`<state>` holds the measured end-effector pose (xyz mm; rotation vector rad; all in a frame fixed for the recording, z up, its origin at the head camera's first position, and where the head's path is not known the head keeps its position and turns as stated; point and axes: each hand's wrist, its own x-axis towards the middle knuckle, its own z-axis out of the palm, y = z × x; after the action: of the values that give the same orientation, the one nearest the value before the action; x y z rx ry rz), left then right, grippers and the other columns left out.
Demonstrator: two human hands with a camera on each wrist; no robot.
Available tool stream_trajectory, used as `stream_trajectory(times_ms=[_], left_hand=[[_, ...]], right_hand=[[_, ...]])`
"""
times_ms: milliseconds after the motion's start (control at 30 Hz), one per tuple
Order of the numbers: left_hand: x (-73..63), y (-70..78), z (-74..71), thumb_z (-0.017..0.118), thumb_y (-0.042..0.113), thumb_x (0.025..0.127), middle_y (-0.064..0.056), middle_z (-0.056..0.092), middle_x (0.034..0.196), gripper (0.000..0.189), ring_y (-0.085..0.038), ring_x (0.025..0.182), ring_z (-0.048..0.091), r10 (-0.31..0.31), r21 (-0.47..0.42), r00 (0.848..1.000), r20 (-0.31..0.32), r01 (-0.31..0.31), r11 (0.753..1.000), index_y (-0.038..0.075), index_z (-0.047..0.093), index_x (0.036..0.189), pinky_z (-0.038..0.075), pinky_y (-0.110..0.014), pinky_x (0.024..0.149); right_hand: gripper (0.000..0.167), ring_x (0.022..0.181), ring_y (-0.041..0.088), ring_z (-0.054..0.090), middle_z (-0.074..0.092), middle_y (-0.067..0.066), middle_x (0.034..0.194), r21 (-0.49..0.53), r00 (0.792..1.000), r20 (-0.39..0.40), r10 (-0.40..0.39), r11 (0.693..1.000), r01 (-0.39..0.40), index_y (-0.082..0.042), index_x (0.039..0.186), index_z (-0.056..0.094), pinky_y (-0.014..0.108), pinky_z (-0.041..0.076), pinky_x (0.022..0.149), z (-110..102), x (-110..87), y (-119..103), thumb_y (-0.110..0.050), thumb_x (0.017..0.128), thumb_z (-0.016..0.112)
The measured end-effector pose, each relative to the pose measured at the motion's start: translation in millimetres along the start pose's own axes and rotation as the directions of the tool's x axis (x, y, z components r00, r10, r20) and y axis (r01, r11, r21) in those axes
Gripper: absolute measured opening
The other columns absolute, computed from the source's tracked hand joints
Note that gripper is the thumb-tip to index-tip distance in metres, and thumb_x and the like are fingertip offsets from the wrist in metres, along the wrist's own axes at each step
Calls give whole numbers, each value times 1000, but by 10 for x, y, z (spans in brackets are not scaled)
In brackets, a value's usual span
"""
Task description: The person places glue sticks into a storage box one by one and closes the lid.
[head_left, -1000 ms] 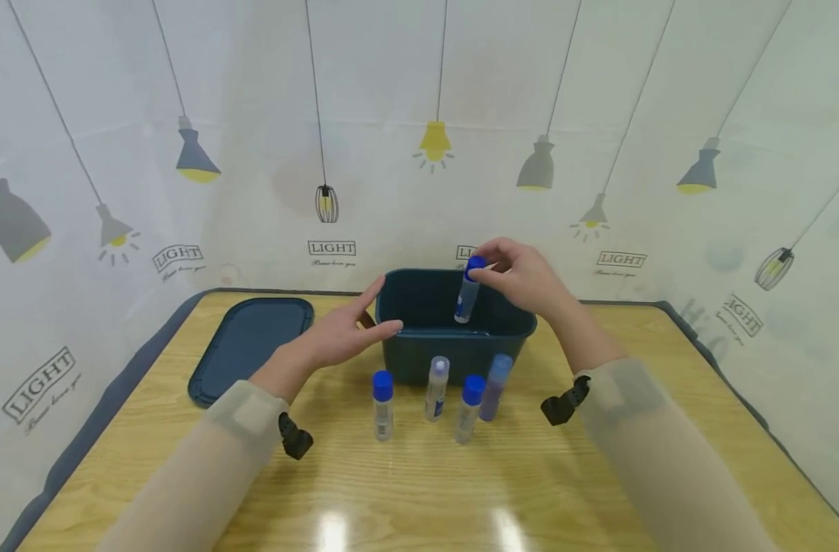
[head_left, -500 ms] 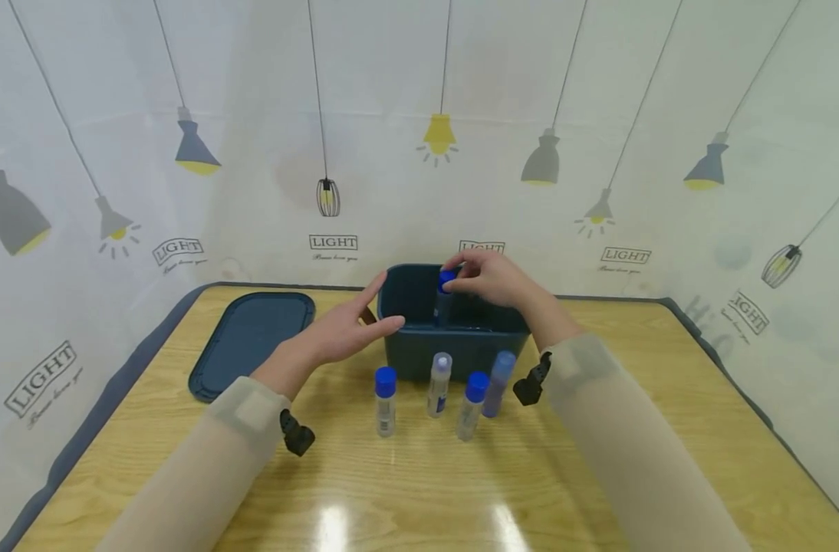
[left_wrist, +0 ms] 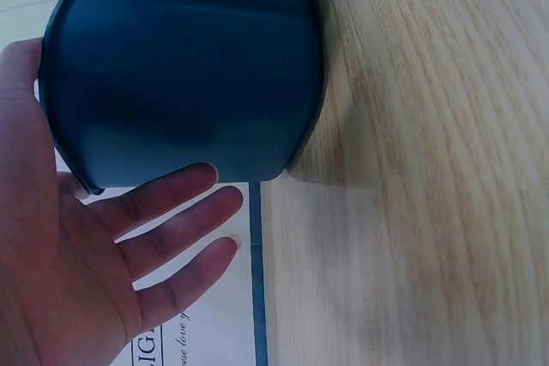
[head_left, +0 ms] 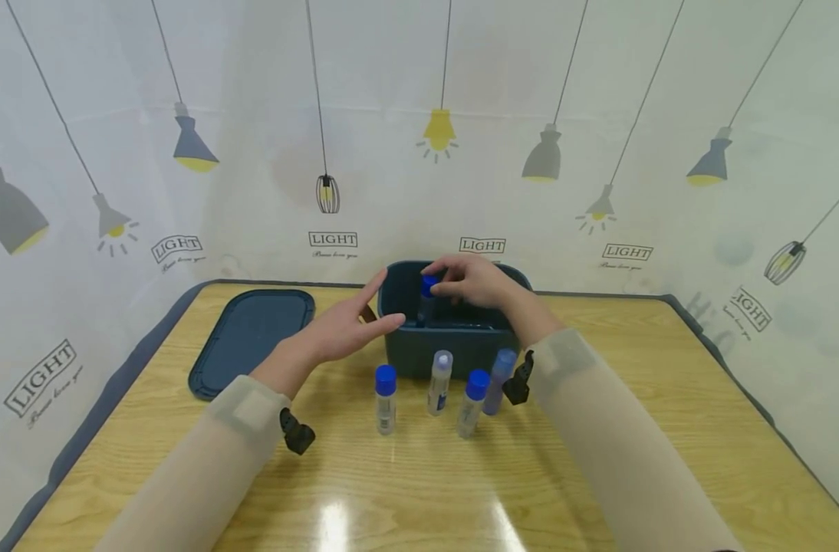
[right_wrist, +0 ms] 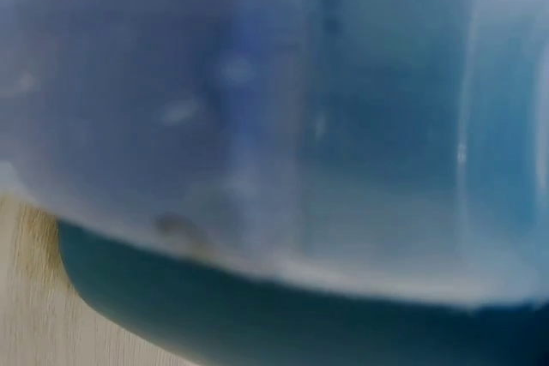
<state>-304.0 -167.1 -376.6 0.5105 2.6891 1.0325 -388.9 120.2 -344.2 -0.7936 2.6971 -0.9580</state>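
My right hand pinches the blue cap of a clear glue tube, held upright inside the dark teal bin toward its left end. The tube's lower end is hidden behind the bin's front wall. At the bin's left end, my left hand spreads its thumb and fingers against the rim; the left wrist view shows its fingers fairly straight beside the end wall. In front of the bin stand more tubes: a blue-capped one, a pale-topped one, another blue-capped one and a bluish one.
A flat dark teal lid lies on the wooden table to the left. Behind the table's back edge hangs a lamp-printed cloth. The right wrist view is mostly filled by a blurred translucent bluish tube.
My right hand has moved left and slightly down with the glue tube, lowering it deeper into the bin's left part. The left hand has stayed at the rim.
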Motion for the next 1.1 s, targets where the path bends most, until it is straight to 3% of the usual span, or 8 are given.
stream_trajectory(times_ms=[233, 500, 700, 900, 1100], left_hand=[[-3, -12, 2, 52, 84, 100, -13, 67, 139, 101, -29, 111, 70, 6, 2, 1000, -5, -6, 1000, 49, -5, 175, 57, -52, 97], [5, -25, 18, 51, 85, 99, -13, 68, 137, 100, -28, 108, 71, 3, 2, 1000, -9, -3, 1000, 52, -6, 174, 57, -52, 97], [10, -8, 35, 52, 86, 99, -13, 67, 139, 101, -30, 111, 70, 3, -4, 1000, -6, -3, 1000, 52, -6, 174, 57, -53, 98], [7, 0, 28, 52, 86, 98, -13, 66, 141, 102, -30, 112, 69, -8, -13, 1000, 0, 8, 1000, 52, -7, 173, 57, -53, 98], [10, -10, 26, 53, 85, 98, -13, 67, 139, 102, -29, 108, 69, -2, 1, 1000, -8, 2, 1000, 52, -7, 174, 57, -50, 95]], right_hand=[[46, 81, 22, 71, 79, 8, 116, -18, 999, 36, 12, 1000, -11, -27, 156, 65, 36, 57, 75, 3, 4, 14, -28, 110, 70], [47, 84, 25, 72, 80, 8, 117, -7, 999, 49, 12, 1000, -12, -27, 156, 64, 37, 58, 76, -13, -11, 13, -29, 110, 71], [53, 90, 28, 74, 76, 9, 118, -23, 999, 22, 50, 999, -49, -31, 159, 60, 43, 59, 81, -91, -86, -8, -38, 108, 72], [51, 97, 47, 71, 76, 15, 120, 67, 998, -56, 11, 998, -7, -31, 157, 63, 56, 60, 90, -253, -308, -59, -38, 108, 73], [45, 85, 38, 70, 79, 17, 114, 113, 986, -165, -35, 992, 54, -26, 153, 67, 44, 60, 79, -393, -708, -68, -36, 108, 72]])
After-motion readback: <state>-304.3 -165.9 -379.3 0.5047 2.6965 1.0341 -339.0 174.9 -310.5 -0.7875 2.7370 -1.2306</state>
